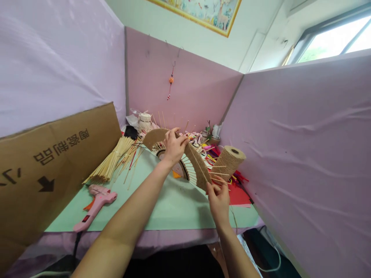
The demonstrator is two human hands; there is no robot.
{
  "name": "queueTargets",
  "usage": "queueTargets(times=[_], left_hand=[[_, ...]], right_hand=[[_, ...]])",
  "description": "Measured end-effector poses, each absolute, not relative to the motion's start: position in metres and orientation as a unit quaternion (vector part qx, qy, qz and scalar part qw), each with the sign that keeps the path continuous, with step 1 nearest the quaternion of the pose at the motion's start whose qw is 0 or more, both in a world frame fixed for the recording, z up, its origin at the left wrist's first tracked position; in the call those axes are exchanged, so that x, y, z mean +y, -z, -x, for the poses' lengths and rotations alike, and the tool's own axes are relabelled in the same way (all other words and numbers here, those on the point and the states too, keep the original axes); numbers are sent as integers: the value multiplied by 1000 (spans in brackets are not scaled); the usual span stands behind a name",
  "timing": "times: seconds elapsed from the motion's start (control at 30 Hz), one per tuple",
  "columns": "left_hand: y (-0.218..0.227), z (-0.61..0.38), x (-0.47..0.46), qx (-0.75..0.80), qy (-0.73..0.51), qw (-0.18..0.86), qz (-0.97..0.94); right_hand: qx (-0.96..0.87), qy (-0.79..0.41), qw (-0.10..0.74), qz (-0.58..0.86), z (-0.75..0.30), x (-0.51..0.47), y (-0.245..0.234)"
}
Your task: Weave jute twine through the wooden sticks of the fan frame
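Note:
An arch-shaped woven piece (198,166), a broad band of brown twine on thin sticks with a dark inner ring, stands over the table. My left hand (174,147) grips the top of its outer edge, thumb and fingers closed. At the right end of the band my right hand (218,199) is closed in a pinch on a strand of twine, beside several bare stick ends. A thin strand runs along the band between the hands, and loose twine (234,218) hangs below the right hand. Part of the inner ring is hidden by my left forearm.
A twine spool (228,160) stands behind my right hand, near red sheets (239,196). At left lie a stick bundle (111,160) and a pink glue gun (95,204), beside a cardboard panel (63,154). Craft clutter lines the back; purple cloth-covered partitions (298,154) surround the table.

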State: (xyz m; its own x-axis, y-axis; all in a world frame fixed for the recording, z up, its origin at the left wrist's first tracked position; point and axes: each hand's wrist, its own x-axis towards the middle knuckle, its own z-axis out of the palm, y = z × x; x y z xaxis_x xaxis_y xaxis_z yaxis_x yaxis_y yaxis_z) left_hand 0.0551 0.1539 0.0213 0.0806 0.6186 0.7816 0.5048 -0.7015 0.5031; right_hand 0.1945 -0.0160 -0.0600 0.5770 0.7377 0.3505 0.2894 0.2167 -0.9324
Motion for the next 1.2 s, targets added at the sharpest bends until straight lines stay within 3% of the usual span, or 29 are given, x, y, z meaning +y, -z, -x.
queueTargets(times=[0.27,0.5,0.67,1.0,1.2], left_hand=[[-23,-65,162,387,-565,58,-726],[-24,-69,165,376,-560,58,-736],[-25,-68,163,380,-558,51,-736],[-26,-66,163,379,-554,37,-740],[-25,-65,163,385,-559,32,-734]], right_hand=[[-438,-97,675,586,-201,-53,25],[-626,167,441,620,-224,-64,-52],[-648,303,400,573,-243,-31,-102],[-650,266,495,512,-264,34,-138],[-609,188,490,595,-275,30,-128]])
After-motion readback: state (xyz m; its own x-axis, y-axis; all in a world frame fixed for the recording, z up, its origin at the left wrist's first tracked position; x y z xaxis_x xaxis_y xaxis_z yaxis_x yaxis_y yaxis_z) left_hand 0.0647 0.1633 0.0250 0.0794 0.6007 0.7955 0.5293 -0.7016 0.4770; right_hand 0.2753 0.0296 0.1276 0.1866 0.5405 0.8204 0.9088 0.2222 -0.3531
